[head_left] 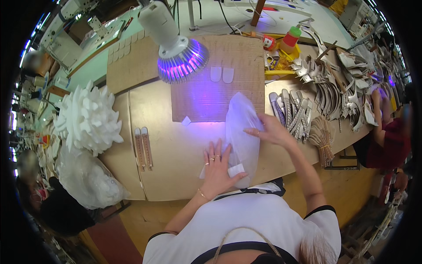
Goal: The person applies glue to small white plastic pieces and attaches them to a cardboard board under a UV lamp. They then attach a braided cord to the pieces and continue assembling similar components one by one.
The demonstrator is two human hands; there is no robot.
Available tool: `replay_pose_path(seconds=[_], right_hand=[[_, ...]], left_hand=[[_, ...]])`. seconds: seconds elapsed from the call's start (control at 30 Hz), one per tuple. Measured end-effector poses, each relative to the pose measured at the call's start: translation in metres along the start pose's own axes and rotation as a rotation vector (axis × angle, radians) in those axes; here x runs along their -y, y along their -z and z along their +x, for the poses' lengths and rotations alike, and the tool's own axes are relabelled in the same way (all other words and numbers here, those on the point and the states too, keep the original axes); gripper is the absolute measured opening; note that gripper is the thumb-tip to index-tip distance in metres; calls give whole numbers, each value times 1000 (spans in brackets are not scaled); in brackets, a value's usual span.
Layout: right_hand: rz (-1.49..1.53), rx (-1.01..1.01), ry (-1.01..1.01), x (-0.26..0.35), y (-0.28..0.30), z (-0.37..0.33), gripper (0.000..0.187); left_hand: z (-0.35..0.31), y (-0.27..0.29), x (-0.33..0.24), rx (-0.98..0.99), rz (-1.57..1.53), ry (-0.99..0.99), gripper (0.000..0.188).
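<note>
A translucent white plastic bag (pixel 244 145) lies at the front of the table, its pointed end over the edge of a cardboard sheet (pixel 189 103). My right hand (pixel 273 130) grips the bag's right side, thumb across the top; its other fingers are partly hidden. Flat on the tabletop beside the bag's left side rests my left hand (pixel 216 170), fingers spread and open. Next to its thumb a small white piece (pixel 236 170) shows at the bag's lower part. Two white rounded pieces (pixel 222 74) and a small white scrap (pixel 186 121) lie on the cardboard.
A lamp (pixel 182 59) casts violet light on the cardboard. At left stand a stack of white pieces (pixel 88 119) and a clear bag (pixel 90 178); two narrow straps (pixel 143 148) lie nearby. Strap bundles (pixel 292 112), a yellow tray (pixel 281 72) and a co-worker (pixel 387 132) are at right.
</note>
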State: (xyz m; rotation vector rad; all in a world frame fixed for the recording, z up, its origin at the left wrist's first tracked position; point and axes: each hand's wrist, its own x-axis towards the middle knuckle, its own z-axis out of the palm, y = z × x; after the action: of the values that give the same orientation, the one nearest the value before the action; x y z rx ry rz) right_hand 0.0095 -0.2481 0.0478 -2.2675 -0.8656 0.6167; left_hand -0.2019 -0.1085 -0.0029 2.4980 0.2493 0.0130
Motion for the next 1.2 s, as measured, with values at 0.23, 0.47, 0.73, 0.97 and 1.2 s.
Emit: replay_pose_path(seconds=[0.23, 0.47, 0.73, 0.97, 1.2], right_hand=[[924, 88, 42, -26, 18, -69, 39], [1818, 701, 110, -65, 1, -73, 57], [587, 444, -61, -55, -2, -67, 38], [225, 404, 183, -61, 30, -74, 35], [610, 212, 8, -95, -4, -102, 56]], left_hand=[[17, 20, 19, 40, -164, -111, 108], [114, 67, 104, -547, -110, 14, 89], [158, 52, 126, -536, -231, 322, 59], [92, 33, 74, -855, 297, 138, 55], [9, 19, -15, -173, -356, 473, 59]])
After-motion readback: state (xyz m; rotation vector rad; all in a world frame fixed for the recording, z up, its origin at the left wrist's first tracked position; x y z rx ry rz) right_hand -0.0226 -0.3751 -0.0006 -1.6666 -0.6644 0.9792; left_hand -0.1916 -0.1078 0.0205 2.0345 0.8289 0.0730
